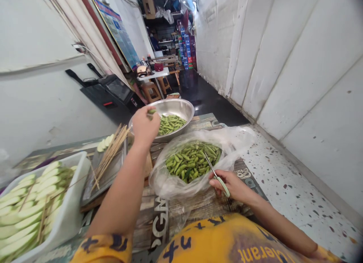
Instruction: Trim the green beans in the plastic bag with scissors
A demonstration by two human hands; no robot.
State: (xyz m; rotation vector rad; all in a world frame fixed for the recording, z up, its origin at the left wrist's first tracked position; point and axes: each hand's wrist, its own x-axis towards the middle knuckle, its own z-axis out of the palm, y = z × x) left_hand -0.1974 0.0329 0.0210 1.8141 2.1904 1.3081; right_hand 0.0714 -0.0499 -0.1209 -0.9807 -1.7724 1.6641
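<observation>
My left hand (145,126) reaches out over the rim of a steel bowl (181,106), pinching a small green okra piece (152,111) between its fingertips. The bowl holds several cut green okra pods (170,123). My right hand (234,186) rests by a clear plastic bag (238,140) full of whole okra (191,160), closed around a knife (217,176) with a pale green handle. The thin blade points up and left over the bag's mouth.
A white tub (72,202) of skewered pale green slices sits at the near left. Beside it a metal tray (109,172) carries bamboo skewers (112,151). A black appliance (106,94) stands against the left wall. Stools and a table lie down the corridor.
</observation>
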